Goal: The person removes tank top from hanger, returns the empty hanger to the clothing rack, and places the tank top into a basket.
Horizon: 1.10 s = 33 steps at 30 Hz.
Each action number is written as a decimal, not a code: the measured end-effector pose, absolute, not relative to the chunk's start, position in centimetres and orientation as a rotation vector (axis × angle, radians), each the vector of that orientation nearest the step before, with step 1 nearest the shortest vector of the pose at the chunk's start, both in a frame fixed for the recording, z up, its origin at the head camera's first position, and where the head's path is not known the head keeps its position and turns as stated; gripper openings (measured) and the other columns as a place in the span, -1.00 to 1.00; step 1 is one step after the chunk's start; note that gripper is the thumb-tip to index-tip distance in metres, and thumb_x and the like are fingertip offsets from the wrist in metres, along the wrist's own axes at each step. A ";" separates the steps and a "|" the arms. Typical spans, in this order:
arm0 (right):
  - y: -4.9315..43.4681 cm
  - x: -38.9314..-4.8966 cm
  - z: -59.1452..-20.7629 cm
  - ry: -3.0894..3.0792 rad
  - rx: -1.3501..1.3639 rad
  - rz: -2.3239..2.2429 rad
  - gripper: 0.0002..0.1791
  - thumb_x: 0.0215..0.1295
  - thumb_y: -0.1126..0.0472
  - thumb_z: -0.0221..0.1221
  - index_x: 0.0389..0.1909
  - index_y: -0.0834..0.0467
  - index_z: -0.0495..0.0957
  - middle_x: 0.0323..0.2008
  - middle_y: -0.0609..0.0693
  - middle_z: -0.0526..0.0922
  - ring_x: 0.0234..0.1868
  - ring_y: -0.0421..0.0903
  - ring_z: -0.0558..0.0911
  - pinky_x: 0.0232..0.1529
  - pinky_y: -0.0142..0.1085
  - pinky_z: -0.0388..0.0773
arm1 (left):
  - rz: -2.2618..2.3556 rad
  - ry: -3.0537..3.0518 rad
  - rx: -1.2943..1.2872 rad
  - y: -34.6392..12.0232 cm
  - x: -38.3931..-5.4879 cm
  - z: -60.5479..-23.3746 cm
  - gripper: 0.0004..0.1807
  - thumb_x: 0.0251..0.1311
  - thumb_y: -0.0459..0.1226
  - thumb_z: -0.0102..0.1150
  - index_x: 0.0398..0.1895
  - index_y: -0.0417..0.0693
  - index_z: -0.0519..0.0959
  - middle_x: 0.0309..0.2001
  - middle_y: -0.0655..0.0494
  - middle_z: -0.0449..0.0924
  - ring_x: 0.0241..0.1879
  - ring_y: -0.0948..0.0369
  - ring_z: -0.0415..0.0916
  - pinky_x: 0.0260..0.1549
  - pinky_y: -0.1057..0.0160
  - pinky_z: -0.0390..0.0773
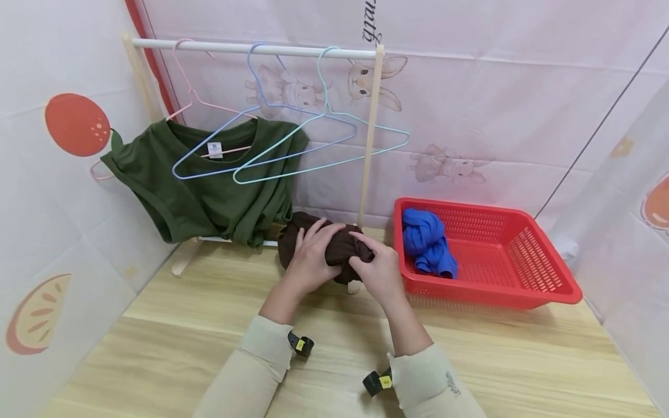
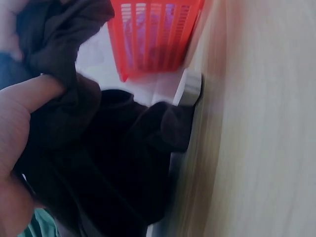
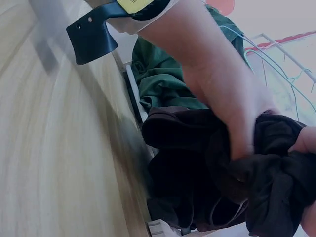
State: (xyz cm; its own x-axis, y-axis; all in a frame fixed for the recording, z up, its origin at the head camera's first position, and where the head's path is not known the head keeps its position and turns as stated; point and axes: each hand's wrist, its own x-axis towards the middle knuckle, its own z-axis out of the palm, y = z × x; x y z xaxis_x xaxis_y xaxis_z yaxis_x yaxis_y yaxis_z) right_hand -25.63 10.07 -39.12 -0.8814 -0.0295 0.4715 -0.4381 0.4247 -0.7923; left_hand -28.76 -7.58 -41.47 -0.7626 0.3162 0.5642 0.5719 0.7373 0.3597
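A dark brown piece of clothing (image 1: 342, 248), bunched up, is held between both hands at the foot of the rack's right post. My left hand (image 1: 309, 262) grips it from the left with fingers spread over its top. At its right end my right hand (image 1: 382, 271) pinches a fold between thumb and fingers. The left wrist view shows the dark cloth (image 2: 118, 158) hanging in loose folds over the wooden tabletop. In the right wrist view, parts of both hands are on the cloth (image 3: 274, 192). Its exact kind cannot be told while crumpled.
A rack (image 1: 292, 51) carries a dark green top (image 1: 225, 191) on a pink hanger (image 1: 180, 67), plus a bare blue hanger (image 1: 209, 173) and a bare mint hanger (image 1: 292, 173). To the right, a red basket (image 1: 486, 293) holds crumpled blue cloth (image 1: 425, 238).
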 end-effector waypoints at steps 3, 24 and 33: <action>10.4 -25.8 -38.9 -2.267 0.422 1.506 -0.51 0.03 0.37 0.25 0.02 -0.04 0.70 0.02 0.05 0.70 -0.04 -0.08 0.67 -0.09 -0.15 0.62 | -0.760 -2.532 -0.657 -8.1 -29.4 -41.7 -0.07 -0.17 -0.16 0.58 0.37 0.24 0.34 0.41 0.21 0.33 0.52 0.03 -0.02 0.29 -0.49 -0.07; 10.9 -25.6 -38.6 -2.326 0.506 1.614 -0.47 0.08 0.38 0.26 0.06 -0.14 0.64 0.05 -0.05 0.67 -0.11 -0.12 0.61 -0.15 -0.24 0.58 | -1.271 -2.240 -0.248 -8.6 -30.7 -42.5 -0.78 0.25 -0.29 0.24 -0.09 -0.11 0.46 -0.05 -0.13 0.63 0.01 -0.06 0.58 0.18 -0.16 0.39; 10.3 -25.7 -39.5 -2.474 0.454 1.338 -0.28 0.09 0.31 0.33 0.30 -0.21 0.45 0.20 0.01 0.59 0.09 0.00 0.62 0.06 -0.04 0.56 | -1.576 -1.953 -0.270 -8.4 -29.7 -40.6 -0.83 0.24 -0.47 0.16 -0.12 -0.19 0.51 -0.16 -0.08 0.62 -0.14 0.13 0.55 -0.09 0.23 0.53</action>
State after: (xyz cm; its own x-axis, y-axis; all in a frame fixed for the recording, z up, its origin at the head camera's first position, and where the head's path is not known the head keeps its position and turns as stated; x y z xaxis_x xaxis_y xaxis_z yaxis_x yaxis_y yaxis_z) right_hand -25.66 10.34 -39.46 -0.9079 -0.1356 0.3967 -0.4062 0.5185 -0.7524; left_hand -29.66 -8.43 -40.58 -0.7945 -0.2116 0.5693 0.5118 0.2712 0.8151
